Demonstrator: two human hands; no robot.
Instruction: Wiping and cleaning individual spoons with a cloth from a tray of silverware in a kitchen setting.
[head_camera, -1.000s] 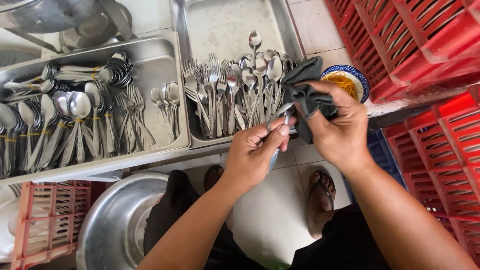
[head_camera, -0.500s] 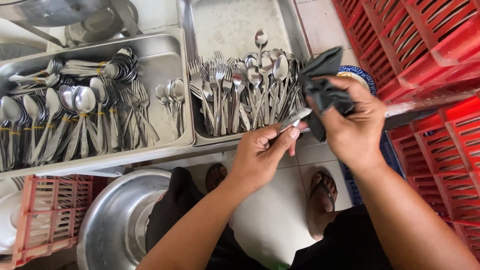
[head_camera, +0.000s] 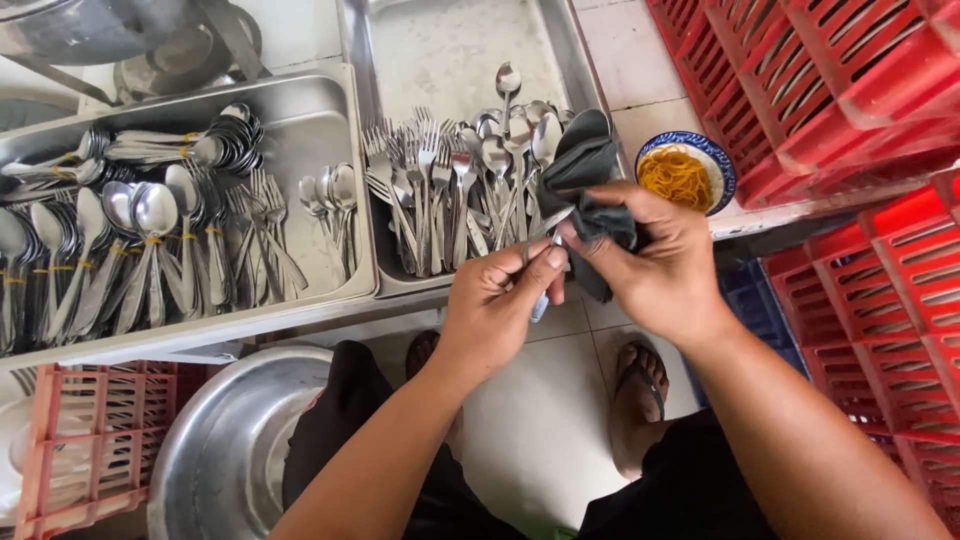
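The left hand (head_camera: 495, 305) pinches a utensil (head_camera: 541, 300) closed; the right hand (head_camera: 655, 270) grips a dark cloth (head_camera: 580, 170) around its upper end. Many bundled spoons (head_camera: 150, 215) lie in the left tray (head_camera: 320, 110); loose cutlery (head_camera: 450, 190) remains in the right tray (head_camera: 450, 50).

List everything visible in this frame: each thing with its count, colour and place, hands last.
cloth: one, dark grey, in the right hand
utensil: one, silver, pinched between both hands
right tray: one, steel, loose forks and spoons inside
left tray: one, steel, spoons bundled with yellow bands
bowl: one, blue-rimmed, yellow bands inside, right of trays
red crates: several, right side
pink crate: one, bottom left
basin: one, steel, floor
sandal: one, on the foot below
left hand: grip on utensil
right hand: grip on cloth
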